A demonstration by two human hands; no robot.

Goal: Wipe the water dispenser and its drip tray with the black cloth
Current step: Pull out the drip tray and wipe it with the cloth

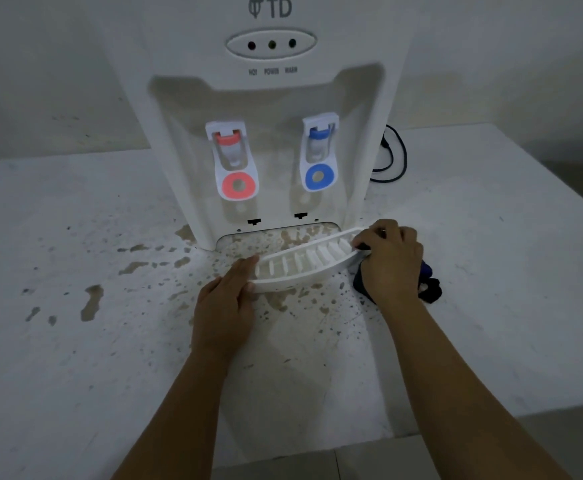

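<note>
A white water dispenser [269, 109] stands on a white table, with a red tap [235, 161] on the left and a blue tap [319, 150] on the right. Its white slotted drip tray [304, 263] is out of the slot and tilted just in front of the base. My left hand [229, 299] grips the tray's left end. My right hand [392, 258] holds the tray's right end with the black cloth [428, 289] bunched under the palm and mostly hidden.
The white table [75, 341] is spotted with brown stains, thickest in front of the dispenser's empty tray slot [276, 237]. A black power cord [392, 154] loops behind the dispenser on the right. The table's front edge runs near the bottom, above a tiled floor.
</note>
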